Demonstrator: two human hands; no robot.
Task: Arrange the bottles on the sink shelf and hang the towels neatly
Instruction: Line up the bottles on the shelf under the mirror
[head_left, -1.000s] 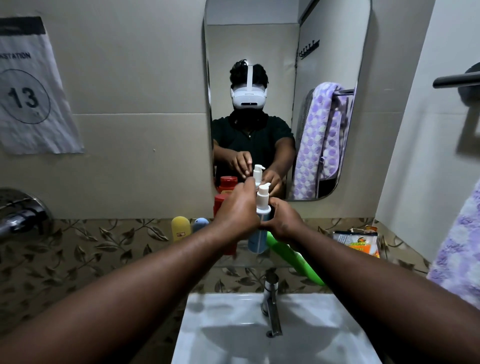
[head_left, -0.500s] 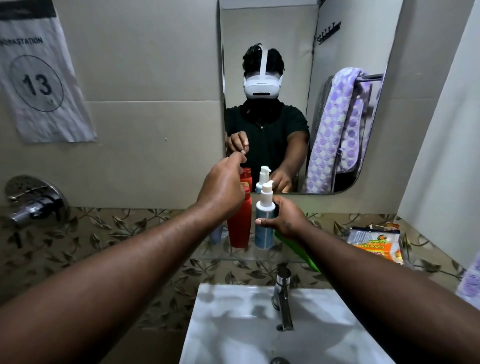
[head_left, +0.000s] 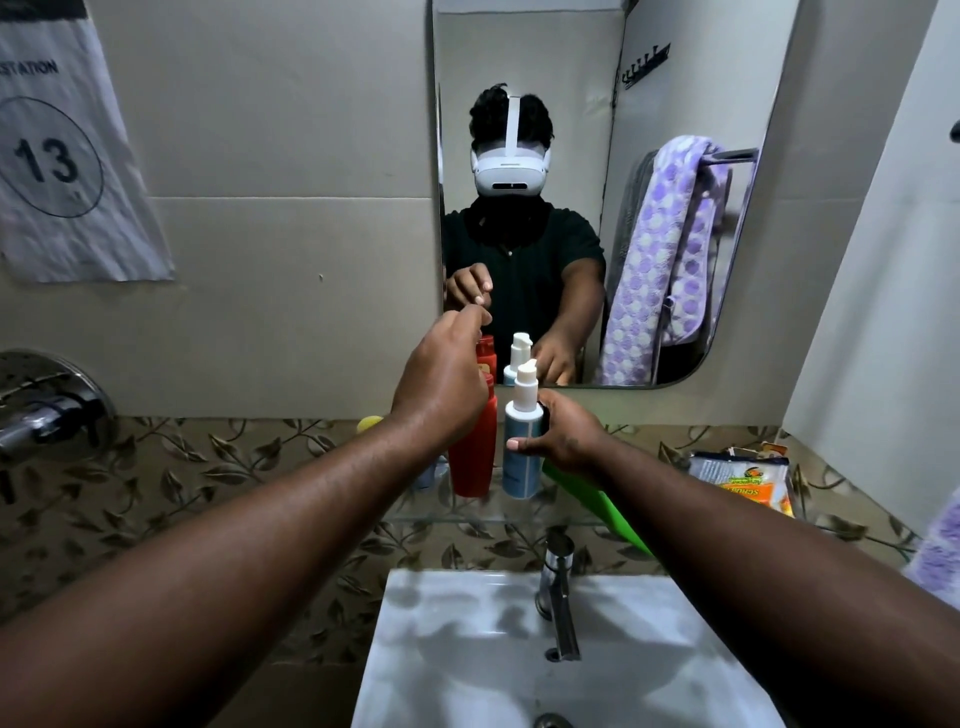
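On the glass shelf (head_left: 566, 515) over the sink, a blue pump bottle (head_left: 519, 462) with a white pump head stands upright, and my right hand (head_left: 563, 439) is wrapped around its right side. A red bottle (head_left: 474, 457) stands just left of it, touching or nearly so. My left hand (head_left: 441, 382) hovers in front of the red bottle's top and hides it, with its fingertips bunched together and nothing in them. A yellow bottle (head_left: 369, 422) peeks out behind my left wrist. A green bottle (head_left: 597, 501) lies tilted under my right forearm. A purple-and-white towel (head_left: 941, 551) shows at the right edge.
The mirror (head_left: 691, 104) reflects a purple towel bunched on a rail. A scrub-pad packet (head_left: 743, 480) lies on the ledge at right. Below are a chrome tap (head_left: 558, 587) and a white basin (head_left: 457, 654). A wall valve (head_left: 41, 410) sticks out at left.
My left hand has come off the pump bottle's head and risen in front of the red bottle. My right hand keeps its hold, and the bottle now stands lower on the shelf.
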